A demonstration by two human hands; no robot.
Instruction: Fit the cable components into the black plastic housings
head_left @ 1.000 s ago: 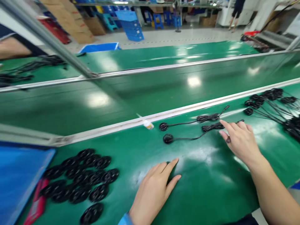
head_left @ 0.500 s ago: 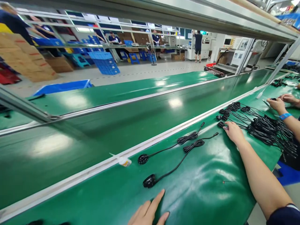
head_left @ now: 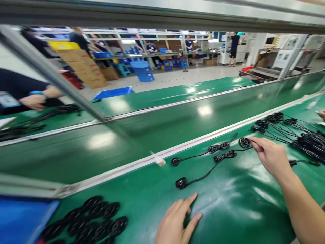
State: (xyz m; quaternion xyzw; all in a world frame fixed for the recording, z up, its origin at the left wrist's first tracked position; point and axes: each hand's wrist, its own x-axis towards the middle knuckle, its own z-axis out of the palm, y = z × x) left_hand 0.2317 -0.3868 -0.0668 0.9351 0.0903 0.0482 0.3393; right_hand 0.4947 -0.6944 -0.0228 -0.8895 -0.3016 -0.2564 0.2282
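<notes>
My right hand is pinched on a black round coil part whose thin cable runs off to the right, held just above the green table. My left hand lies flat on the table with fingers spread, holding nothing. Just beyond it two cabled coil parts lie side by side, the nearer coil part and the farther coil part, each with a bundled cable. A pile of black round discs lies at the lower left.
A tangled heap of black cabled parts lies at the right. A small glue bottle rests by the white rail. A green conveyor belt runs beyond. A blue tray sits at the left; another person's arm works across the belt.
My right hand has drawn one cabled coil part out of the heap at the right and brought it toward the two laid-out parts. The view has swung left and down, showing the discs again.
</notes>
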